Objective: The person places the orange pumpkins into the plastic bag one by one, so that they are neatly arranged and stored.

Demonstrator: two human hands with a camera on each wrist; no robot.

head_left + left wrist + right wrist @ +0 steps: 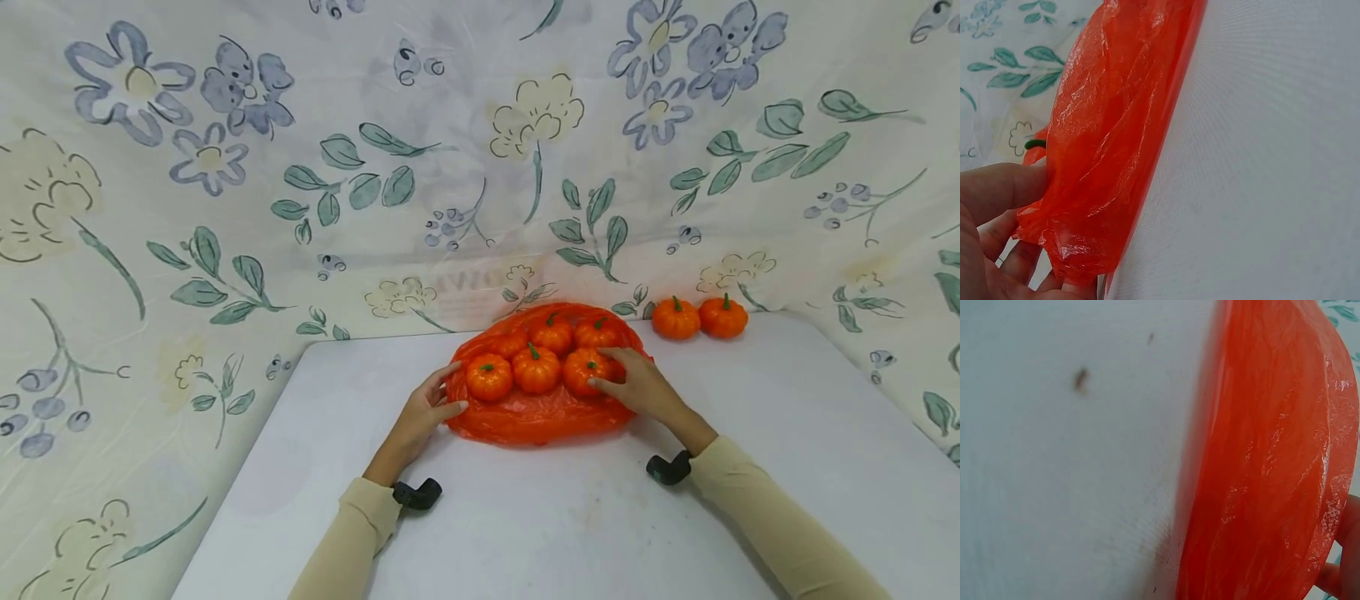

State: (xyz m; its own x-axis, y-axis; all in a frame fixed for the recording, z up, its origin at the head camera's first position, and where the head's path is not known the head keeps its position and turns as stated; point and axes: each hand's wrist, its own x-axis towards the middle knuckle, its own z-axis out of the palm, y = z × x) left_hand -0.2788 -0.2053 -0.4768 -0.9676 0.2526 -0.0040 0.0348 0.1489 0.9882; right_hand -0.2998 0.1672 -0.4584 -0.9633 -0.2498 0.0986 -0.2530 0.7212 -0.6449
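A red plastic bag (540,421) lies spread at the back of the table, with several small orange pumpkins (536,369) in its opening. My left hand (423,412) grips the bag's left edge. In the left wrist view the thumb lies on the crinkled plastic (1104,137), with the fingers (1019,259) behind and below it. At the bag's right side, my right hand (641,385) holds the front right pumpkin (583,371) between thumb and fingers. The right wrist view shows mostly the bag's side (1260,469); the fingertips there are largely hidden.
Two more small pumpkins (677,318) stand side by side at the table's back right, outside the bag. A floral cloth (450,167) hangs behind the white table (540,517). Each wrist wears a black device (417,494).
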